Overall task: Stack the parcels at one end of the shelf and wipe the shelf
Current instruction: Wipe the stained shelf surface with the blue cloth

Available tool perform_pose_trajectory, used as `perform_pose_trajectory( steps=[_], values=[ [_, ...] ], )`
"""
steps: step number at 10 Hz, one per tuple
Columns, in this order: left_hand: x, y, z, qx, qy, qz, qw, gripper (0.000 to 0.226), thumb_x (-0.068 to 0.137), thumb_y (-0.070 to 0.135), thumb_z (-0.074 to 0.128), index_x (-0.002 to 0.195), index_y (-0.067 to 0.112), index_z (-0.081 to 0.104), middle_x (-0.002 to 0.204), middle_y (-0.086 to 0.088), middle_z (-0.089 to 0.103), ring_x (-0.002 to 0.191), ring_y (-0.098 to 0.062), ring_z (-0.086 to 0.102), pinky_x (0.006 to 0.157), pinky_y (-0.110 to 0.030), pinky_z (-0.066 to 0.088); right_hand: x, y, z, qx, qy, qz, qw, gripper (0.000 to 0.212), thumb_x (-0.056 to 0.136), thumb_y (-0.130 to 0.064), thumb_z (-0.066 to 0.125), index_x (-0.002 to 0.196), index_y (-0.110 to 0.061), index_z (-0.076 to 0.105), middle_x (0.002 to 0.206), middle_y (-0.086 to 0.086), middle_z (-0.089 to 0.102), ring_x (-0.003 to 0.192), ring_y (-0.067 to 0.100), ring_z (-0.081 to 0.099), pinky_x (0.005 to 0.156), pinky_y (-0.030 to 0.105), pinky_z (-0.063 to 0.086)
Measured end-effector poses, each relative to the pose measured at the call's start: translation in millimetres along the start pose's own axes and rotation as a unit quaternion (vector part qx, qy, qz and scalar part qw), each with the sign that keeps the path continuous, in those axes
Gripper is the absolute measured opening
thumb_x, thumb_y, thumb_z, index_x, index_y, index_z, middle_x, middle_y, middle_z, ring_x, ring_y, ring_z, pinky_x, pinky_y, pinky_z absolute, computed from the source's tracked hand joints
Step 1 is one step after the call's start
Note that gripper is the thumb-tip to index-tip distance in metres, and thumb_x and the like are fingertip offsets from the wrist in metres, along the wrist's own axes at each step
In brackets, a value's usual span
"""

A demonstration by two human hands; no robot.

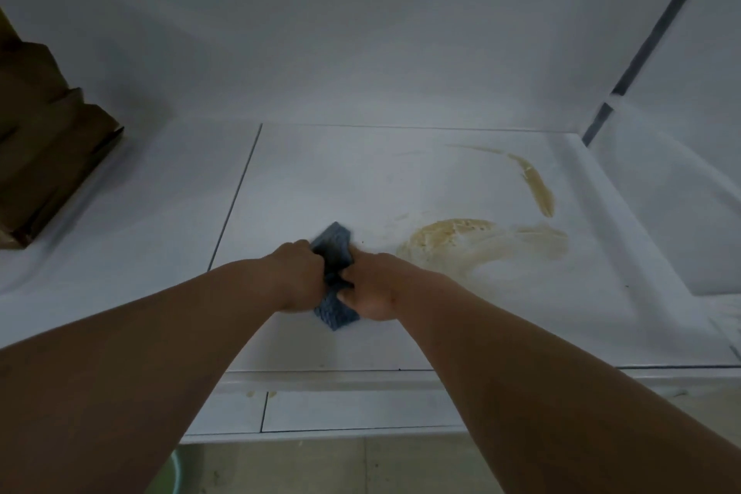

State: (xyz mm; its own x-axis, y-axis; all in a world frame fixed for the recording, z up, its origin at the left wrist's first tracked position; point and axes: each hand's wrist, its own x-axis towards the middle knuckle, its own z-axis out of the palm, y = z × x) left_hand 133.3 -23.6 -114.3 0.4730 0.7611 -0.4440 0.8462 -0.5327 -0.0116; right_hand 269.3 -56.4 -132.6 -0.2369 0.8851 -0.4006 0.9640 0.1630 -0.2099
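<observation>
Your fingers are curled tight around a blue cloth [336,277], both hands clamped on it at once: the left hand [298,277] grips its near-left side, the right hand [371,289] bunches the other, and the cloth's corners poke out at 12 o'clock and 6 o'clock between them. The two hands meet just above the white shelf [320,180], a little toward you from its middle; whether the cloth touches the surface cannot be told.

Just beside your right hand, at 2 o'clock, lies a smeared tan spill [461,243], with a thinner brown streak [537,184] farther out toward the shelf's far right corner. Small drips [260,394] mark the front edge near 6 o'clock.

The brown parcels [44,148] are stacked at the shelf's left end, at 10 o'clock, well apart from the mess, so the stacking looks done and wiping is the step in hand. By the look of it you are folding or wringing the cloth. The next move calls for pressing it flat and sweeping right through the spill, then the far streak.
</observation>
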Motion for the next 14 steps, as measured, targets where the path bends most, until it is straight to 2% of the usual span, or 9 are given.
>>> perform_pose_trajectory(
  steps=[1,5,6,9,10,11,12,13,14],
  values=[
    [13,1,-9,-0.032,0.023,0.028,0.999,0.029,0.099,0.021,0.041,0.108,0.003,0.063,0.114,-0.017,0.061,0.097,-0.025,0.058,0.077,-0.027,0.041,7,12,-7,-0.01,0.024,0.026,0.999,0.044,0.102,-0.032,0.039,0.138,-0.01,0.05,0.144,0.01,0.044,0.117,0.028,0.054,0.099,0.039,0.045],
    [62,42,-17,-0.008,0.031,0.118,0.993,0.038,0.1,0.028,0.039,0.124,0.007,0.06,0.127,-0.015,0.056,0.113,-0.027,0.054,0.097,-0.033,0.045,-21,52,-14,-0.033,0.071,0.151,0.985,0.032,0.092,-0.014,0.053,0.123,-0.007,0.058,0.119,0.011,0.063,0.107,0.028,0.06,0.083,0.033,0.047],
    [64,41,-12,0.001,-0.004,0.112,0.994,0.035,0.1,0.027,0.041,0.113,0.007,0.067,0.118,-0.01,0.063,0.105,-0.023,0.059,0.094,-0.032,0.048,-28,42,-9,-0.04,0.077,0.151,0.985,0.034,0.091,-0.011,0.053,0.124,-0.005,0.057,0.12,0.012,0.061,0.108,0.029,0.06,0.084,0.033,0.047],
    [25,23,2,0.006,-0.003,0.085,0.996,0.033,0.097,0.025,0.042,0.117,0.008,0.063,0.126,-0.012,0.057,0.117,-0.027,0.053,0.095,-0.033,0.041,-31,8,1,-0.054,0.059,0.098,0.992,0.03,0.092,-0.01,0.053,0.12,-0.004,0.062,0.124,0.013,0.058,0.112,0.027,0.057,0.09,0.034,0.047],
    [5,18,10,-0.03,-0.013,0.075,0.997,0.032,0.099,0.022,0.042,0.115,0.006,0.064,0.123,-0.011,0.059,0.111,-0.022,0.054,0.083,-0.007,0.037,-39,-4,8,-0.046,0.068,0.067,0.994,0.038,0.091,-0.01,0.055,0.128,-0.005,0.056,0.131,0.012,0.054,0.116,0.027,0.055,0.094,0.035,0.046],
    [-17,22,19,-0.066,-0.028,0.063,0.995,0.03,0.099,0.017,0.042,0.098,0.002,0.068,0.095,-0.007,0.064,0.087,-0.014,0.05,0.059,-0.003,0.033,-52,-9,19,-0.074,0.06,0.017,0.995,0.041,0.094,-0.012,0.051,0.134,-0.005,0.052,0.137,0.013,0.047,0.122,0.027,0.05,0.1,0.035,0.043],
    [-39,37,26,-0.084,-0.017,0.04,0.996,0.029,0.097,0.02,0.046,0.1,0.002,0.068,0.09,-0.002,0.059,0.097,-0.023,0.055,0.078,-0.022,0.041,-70,-6,33,-0.085,0.054,-0.011,0.995,0.041,0.095,-0.013,0.048,0.136,-0.005,0.051,0.142,0.012,0.044,0.126,0.027,0.046,0.102,0.037,0.041],
    [-52,56,38,-0.106,-0.02,0.049,0.993,0.027,0.094,0.018,0.052,0.069,0.018,0.061,0.07,0.006,0.051,0.084,-0.017,0.054,0.072,-0.023,0.039,-88,2,47,-0.066,0.054,-0.009,0.996,0.043,0.094,-0.013,0.052,0.137,-0.006,0.049,0.14,0.011,0.047,0.124,0.027,0.049,0.102,0.037,0.043],
    [-54,76,48,-0.121,-0.013,0.041,0.992,0.011,0.084,0.026,0.058,0.075,0.022,0.059,0.079,0.001,0.061,0.08,-0.013,0.06,0.072,-0.026,0.052,-106,16,57,-0.054,0.061,0.003,0.997,0.039,0.093,-0.012,0.054,0.132,-0.008,0.053,0.132,0.011,0.054,0.115,0.027,0.055,0.093,0.035,0.046]
  ],
)
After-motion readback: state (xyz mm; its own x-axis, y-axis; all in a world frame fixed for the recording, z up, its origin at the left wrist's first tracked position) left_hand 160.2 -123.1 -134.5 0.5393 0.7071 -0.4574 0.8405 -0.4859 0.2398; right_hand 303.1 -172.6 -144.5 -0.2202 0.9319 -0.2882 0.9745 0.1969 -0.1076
